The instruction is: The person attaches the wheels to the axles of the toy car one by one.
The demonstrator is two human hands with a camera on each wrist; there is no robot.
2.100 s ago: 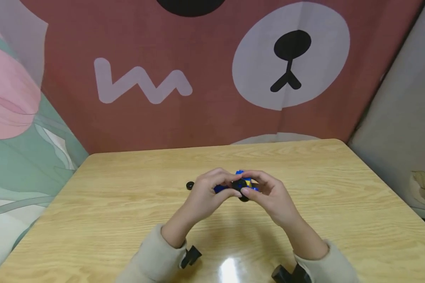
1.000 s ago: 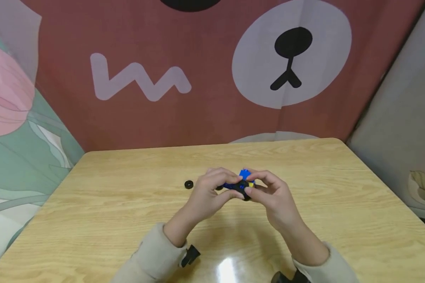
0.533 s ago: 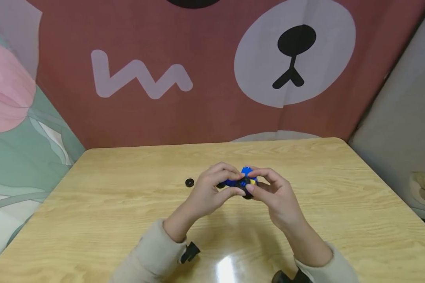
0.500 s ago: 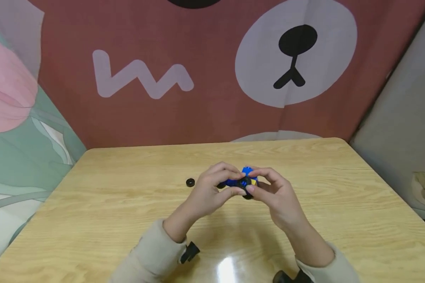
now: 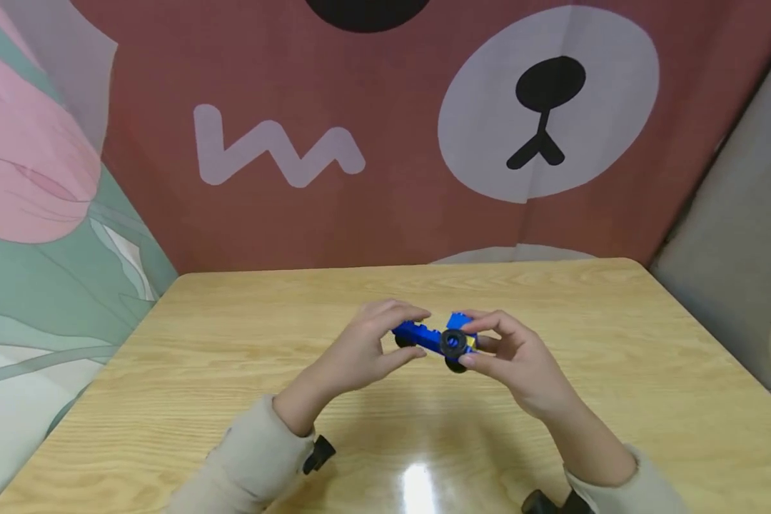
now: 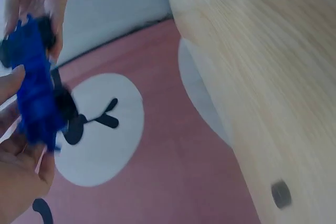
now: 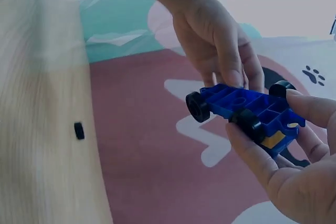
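Observation:
A blue brick-built toy car [image 5: 427, 338] with black wheels and a yellow piece is held above the table. My right hand [image 5: 520, 364] pinches its raised, yellow-marked end between thumb and fingers, by the wheel [image 5: 452, 343]. My left hand [image 5: 350, 353] is around the long low end, thumb and fingertips spread apart above and below it. In the right wrist view the car's ribbed underside [image 7: 239, 100] shows, with three black wheels on it. The left thumb overlaps the far end there.
A loose black wheel [image 7: 79, 130] lies on the wooden table [image 5: 199, 400]; my left hand hides it in the head view. Behind the table's far edge hangs a printed bear cloth [image 5: 385, 214]. Black camera mounts sit at both wrists.
My left fingertips have come off the wheel at the right end and moved left, spreading apart. More of the car's blue body shows. My right hand keeps its pinch, slightly farther right.

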